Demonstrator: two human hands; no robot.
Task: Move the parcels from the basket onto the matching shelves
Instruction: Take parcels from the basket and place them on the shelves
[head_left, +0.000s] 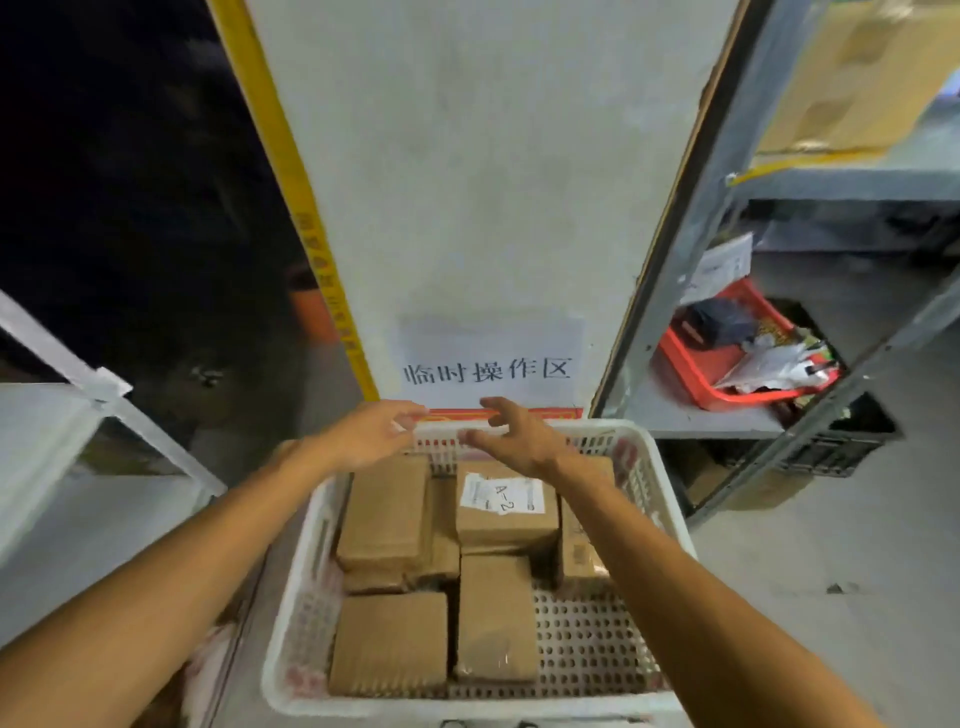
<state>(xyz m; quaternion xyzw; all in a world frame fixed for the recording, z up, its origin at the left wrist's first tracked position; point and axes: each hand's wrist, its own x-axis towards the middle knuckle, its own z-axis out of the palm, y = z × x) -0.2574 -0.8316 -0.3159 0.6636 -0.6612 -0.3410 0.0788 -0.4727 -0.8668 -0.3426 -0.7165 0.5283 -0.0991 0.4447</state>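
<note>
A white perforated plastic basket (670, 519) sits in front of me with several brown cardboard parcels inside. One parcel (506, 512) near the far side carries a white label marked "A-2". Plain parcels lie at the far left (384, 512), near left (389, 644) and near middle (496, 618). My left hand (371, 434) and my right hand (511, 434) hover over the basket's far rim, fingers spread, holding nothing.
A grey metal shelf unit (727, 421) stands at the right, holding a red tray (727, 374) of clutter; a large carton (862, 78) sits on a higher level. A white shelf (52, 467) stands at the left. A white pillar (488, 208) with a paper sign is straight ahead.
</note>
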